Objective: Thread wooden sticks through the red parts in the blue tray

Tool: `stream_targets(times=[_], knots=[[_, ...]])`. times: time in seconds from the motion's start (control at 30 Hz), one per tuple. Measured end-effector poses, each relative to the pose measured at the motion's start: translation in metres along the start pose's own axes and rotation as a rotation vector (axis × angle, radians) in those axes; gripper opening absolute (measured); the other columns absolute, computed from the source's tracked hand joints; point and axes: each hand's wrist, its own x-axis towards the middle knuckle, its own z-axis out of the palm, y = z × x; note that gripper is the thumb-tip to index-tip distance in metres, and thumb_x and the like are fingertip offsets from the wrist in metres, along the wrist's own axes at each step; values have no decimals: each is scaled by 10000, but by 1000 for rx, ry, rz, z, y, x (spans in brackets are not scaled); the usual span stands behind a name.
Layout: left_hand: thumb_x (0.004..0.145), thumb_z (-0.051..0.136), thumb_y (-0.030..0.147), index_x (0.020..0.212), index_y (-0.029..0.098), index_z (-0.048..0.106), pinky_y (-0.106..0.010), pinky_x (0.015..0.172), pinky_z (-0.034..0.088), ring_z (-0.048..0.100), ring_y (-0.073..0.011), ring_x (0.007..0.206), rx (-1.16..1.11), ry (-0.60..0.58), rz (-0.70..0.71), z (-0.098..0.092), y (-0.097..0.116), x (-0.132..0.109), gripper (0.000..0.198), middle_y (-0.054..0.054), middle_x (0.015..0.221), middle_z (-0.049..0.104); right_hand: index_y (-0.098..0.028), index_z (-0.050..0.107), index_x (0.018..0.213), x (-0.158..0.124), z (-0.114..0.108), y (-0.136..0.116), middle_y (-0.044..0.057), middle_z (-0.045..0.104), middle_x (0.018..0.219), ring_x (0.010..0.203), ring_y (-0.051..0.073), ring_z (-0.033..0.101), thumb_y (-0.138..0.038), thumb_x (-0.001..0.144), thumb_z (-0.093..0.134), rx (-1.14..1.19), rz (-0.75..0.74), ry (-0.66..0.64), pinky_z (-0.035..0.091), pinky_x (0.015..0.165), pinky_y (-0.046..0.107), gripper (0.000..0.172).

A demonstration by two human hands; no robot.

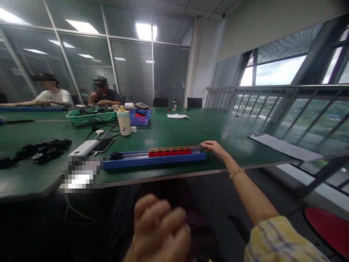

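Fingers of our right hand [215,148] lie stretched out and loose, gripping nothing. Their tips [204,145] rest at the right end of a thin rail [174,148] running along the tops of six red blocks [169,153], all in one long blue tray [155,162] on the green table [218,133]. Farther left of those fingertips, one black lump [116,155] sits in the same tray. A beaded bracelet [236,173] circles our right wrist, and a yellow plaid sleeve [278,240] covers the upper arm. Our left hand [160,229] is below the table edge, blurred, its fingers [174,225] curled shut — we cannot tell if they hold anything. Well left of the right fingertips lie one white power bank [83,148], one phone [103,145] and a heap of black parts [38,151]. Far beyond them are one bottle [124,123], one green basket [89,117] and one blue basket [139,117].
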Motion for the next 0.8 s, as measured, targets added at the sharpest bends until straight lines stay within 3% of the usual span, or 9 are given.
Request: stream_targets(times=[0.1, 0.17, 0.23, 0.33, 0.53, 0.8], knots=[[935, 480, 446, 911, 287, 642, -480, 940, 456, 610, -228, 933, 63, 286, -4, 28, -54, 62, 229, -24, 900, 696, -183, 760, 871, 2, 3, 10, 56, 729, 869, 763, 161, 628, -479, 596, 810, 141, 45, 61, 486, 636, 263, 407], [948, 457, 379, 927, 232, 638, -441, 946, 432, 607, -223, 958, 134, 405, -96, 41, -93, 91, 234, -41, 915, 700, -189, 758, 861, 2, 8, 17, 38, 716, 808, 713, 145, 621, -436, 578, 825, 260, 64, 104, 490, 618, 256, 382], [953, 456, 361, 992, 218, 637, -417, 956, 418, 600, -225, 1013, 171, 360, -162, 53, -127, 102, 234, -54, 1011, 699, -191, 753, 863, 1, 14, 24, 34, 707, 773, 683, 147, 624, -421, 578, 822, 359, 53, 134, 506, 612, 269, 372], [950, 474, 363, 1051, 211, 628, -414, 967, 416, 588, -244, 1061, 200, 301, -207, 72, -161, 91, 239, -71, 1077, 684, -196, 738, 826, -2, 22, 31, 44, 714, 769, 689, 168, 646, -438, 587, 809, 459, -13, 214, 524, 612, 291, 347], [946, 480, 333, 1148, 204, 602, -412, 1011, 414, 570, -245, 1128, 167, 245, -252, 101, -175, 64, 269, -90, 1161, 657, -192, 732, 814, -7, 25, 32, 52, 729, 799, 705, 174, 664, -422, 589, 801, 492, -17, 212, 530, 632, 299, 329], [939, 496, 288, 1086, 238, 651, -403, 977, 442, 584, -224, 1085, 178, 112, -122, 102, -174, 65, 219, -61, 1109, 673, -189, 745, 809, -8, 27, 38, 34, 718, 782, 631, 135, 623, -371, 604, 788, 430, -70, 368, 499, 581, 265, 277]])
